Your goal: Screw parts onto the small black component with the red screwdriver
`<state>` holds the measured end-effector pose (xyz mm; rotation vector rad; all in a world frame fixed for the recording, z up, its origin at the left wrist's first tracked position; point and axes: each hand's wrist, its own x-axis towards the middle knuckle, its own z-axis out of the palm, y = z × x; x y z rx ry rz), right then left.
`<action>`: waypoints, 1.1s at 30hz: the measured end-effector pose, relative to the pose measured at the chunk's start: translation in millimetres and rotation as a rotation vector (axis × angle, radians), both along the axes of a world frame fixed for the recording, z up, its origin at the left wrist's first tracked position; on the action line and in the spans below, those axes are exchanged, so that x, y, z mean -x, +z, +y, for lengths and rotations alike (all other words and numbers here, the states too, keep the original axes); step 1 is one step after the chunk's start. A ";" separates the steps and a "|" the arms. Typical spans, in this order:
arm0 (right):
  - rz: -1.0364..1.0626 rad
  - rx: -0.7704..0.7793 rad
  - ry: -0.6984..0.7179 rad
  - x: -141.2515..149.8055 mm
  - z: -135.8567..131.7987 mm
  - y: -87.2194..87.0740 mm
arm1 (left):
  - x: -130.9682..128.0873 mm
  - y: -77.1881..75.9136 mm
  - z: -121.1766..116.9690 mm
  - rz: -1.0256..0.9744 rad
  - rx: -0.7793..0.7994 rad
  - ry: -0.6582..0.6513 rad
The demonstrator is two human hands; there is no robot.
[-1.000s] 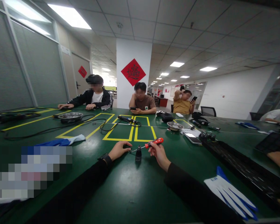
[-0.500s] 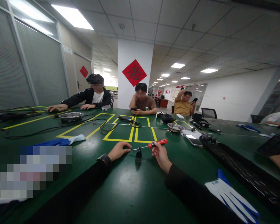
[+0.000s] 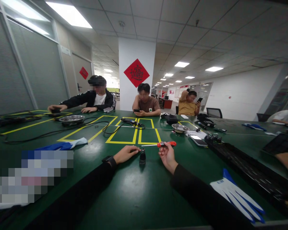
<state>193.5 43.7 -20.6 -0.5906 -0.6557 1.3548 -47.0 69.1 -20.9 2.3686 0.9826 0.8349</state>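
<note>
My right hand [image 3: 168, 157] is closed on the handle of a screwdriver [image 3: 173, 144] with a red and black grip. Its thin metal shaft lies nearly level and points left. At the shaft's tip are the pinched fingers of my left hand [image 3: 126, 154]; whatever they may hold is too small to make out. Between my hands a small black bottle-shaped part [image 3: 142, 157] with a narrow metallic neck stands upright on the green table [image 3: 134, 195]. The shaft passes just above or behind its neck; contact cannot be told.
A white-and-blue glove [image 3: 237, 195] lies right, beside a long black tray [image 3: 249, 172]. Another glove [image 3: 62, 145] is on the left. Metal bowls [image 3: 72, 119], a phone [image 3: 198, 141] and a cabled tool [image 3: 129, 121] lie further back. Several people sit around the table.
The screwdriver and my right hand have shifted right and the shaft is more level. My left fingers have moved slightly right, towards the black part's neck. A person at the far left has raised a hand.
</note>
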 end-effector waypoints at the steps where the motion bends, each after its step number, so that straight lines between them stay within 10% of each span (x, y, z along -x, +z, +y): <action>1: 0.005 0.002 0.000 -0.2 0.1 -0.1 | -0.2 1.3 -0.7 0.015 -0.025 0.018; 33: -0.012 0.006 0.061 -0.4 -2.2 1.3 | -4.4 13.9 -21.9 -0.186 -0.065 0.190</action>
